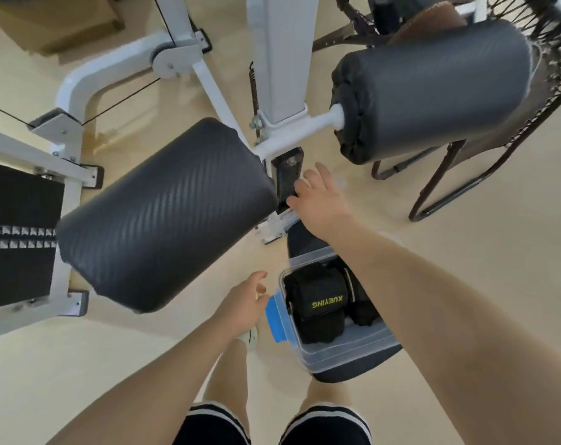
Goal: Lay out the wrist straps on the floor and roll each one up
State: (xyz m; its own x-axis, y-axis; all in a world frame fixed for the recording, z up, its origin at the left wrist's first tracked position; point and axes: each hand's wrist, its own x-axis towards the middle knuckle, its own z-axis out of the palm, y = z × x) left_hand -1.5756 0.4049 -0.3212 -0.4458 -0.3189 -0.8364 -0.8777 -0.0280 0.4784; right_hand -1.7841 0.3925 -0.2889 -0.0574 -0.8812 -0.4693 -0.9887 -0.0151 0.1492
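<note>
Evidently nothing is laid out yet: the black fabric wrist straps (317,303) sit bundled in the clear plastic box (346,351) at 5 o'clock. Left hand (244,303) and right hand (321,200) hover, fingers loosely spread, holding nothing.

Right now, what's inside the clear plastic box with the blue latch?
The clear plastic box holds black wrist straps, one printed XUEYING. The right forearm covers its far side, so the count stays unknown.
</note>
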